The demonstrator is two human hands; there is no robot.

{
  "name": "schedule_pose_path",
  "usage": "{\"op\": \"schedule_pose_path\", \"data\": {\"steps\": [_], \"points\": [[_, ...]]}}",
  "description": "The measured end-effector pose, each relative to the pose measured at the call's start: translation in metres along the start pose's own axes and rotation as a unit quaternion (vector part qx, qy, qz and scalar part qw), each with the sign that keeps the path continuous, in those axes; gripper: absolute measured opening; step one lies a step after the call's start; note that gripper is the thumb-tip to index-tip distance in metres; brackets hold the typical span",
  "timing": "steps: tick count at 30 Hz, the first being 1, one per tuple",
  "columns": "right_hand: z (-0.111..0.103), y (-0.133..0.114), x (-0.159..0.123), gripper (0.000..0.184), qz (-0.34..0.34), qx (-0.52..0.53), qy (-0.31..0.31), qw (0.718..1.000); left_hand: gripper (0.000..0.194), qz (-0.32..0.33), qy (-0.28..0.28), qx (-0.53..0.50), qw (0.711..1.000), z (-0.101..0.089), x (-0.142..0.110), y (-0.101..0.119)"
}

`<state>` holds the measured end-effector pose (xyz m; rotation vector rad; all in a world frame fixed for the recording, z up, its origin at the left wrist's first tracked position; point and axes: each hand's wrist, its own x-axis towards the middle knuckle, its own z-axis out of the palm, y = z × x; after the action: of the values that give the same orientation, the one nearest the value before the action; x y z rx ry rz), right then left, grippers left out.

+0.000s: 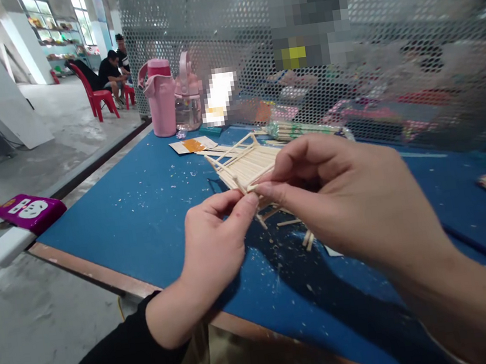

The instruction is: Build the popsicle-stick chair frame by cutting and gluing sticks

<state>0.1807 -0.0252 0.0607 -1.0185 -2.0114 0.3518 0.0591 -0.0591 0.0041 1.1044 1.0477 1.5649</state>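
Observation:
A small frame of thin wooden sticks point(247, 166), with a slatted flat panel and raised corners, stands over the blue table. At its near corner, the thumb and forefinger of my left hand point(215, 241) pinch the joint where sticks meet. My right hand point(341, 190) comes in from the right, thumb and fingers closed on the end of a pale wooden stick point(252, 188) at the same corner. Its fingers hide part of the frame's right side. Short cut sticks point(307, 240) lie loose beneath my hands.
Wood crumbs dot the blue tabletop point(132, 213). Behind stand a pink flask point(163, 106), a clear bottle point(190, 109) and a blurred-out bright screen point(219, 97), before a perforated metal screen point(224, 30). A wrapped stick bundle point(302, 129), dark pen point(472, 241) and purple object point(34, 212) also lie about.

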Motion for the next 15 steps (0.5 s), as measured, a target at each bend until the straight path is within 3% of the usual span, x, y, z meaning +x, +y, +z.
{"op": "schedule_pose_path", "data": {"steps": [6, 15], "points": [[0.0042, 0.0005, -0.0023, 0.017, 0.003, 0.025, 0.017, 1.0, 0.018, -0.005, 0.001, -0.019, 1.0, 0.0012, 0.0005, 0.0012], [0.0066, 0.001, -0.0047, 0.022, -0.071, -0.054, 0.012, 0.996, 0.018, 0.0, 0.002, -0.016, 1.0, 0.0004, 0.0009, 0.0007]]}}
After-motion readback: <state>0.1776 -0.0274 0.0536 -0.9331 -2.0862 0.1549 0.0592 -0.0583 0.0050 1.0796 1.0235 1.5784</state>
